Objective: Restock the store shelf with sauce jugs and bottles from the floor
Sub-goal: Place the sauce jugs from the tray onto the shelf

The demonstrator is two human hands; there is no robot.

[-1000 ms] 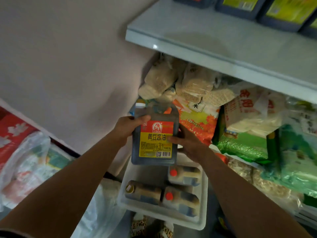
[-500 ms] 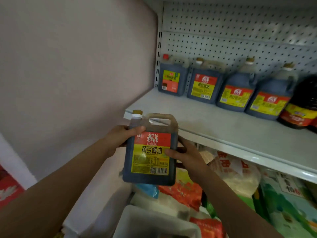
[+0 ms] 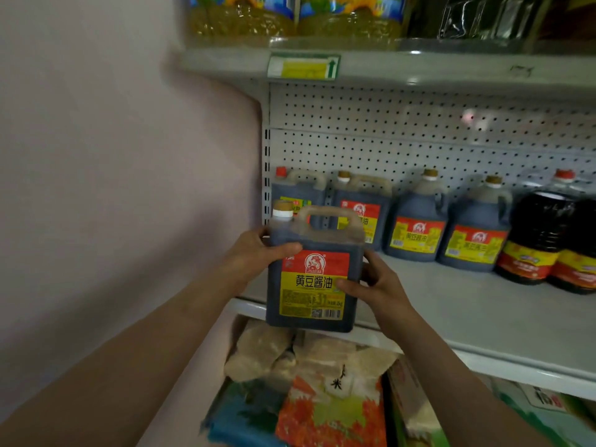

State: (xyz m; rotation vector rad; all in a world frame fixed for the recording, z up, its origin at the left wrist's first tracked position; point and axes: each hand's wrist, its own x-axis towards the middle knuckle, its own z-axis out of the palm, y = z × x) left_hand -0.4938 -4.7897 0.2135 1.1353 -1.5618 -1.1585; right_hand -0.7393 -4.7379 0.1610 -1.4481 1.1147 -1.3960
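Shop, pegboard-backed shelf [image 3: 467, 304], row of sauce jugs [image 3: 416, 227], price tag [image 3: 303, 66]

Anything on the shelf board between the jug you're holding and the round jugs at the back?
No: in the head view, bare shelf board lies between the held jug and the round jugs.

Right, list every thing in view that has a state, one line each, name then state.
held soy sauce jug: upright, capped, in the air at the shelf's front edge.
left hand: grips the jug's left side.
right hand: grips the jug's right side.
middle shelf: front part bare.
soy sauce jugs at the back: upright, capped, in a row.
cooking oil bottles: standing on the top shelf.
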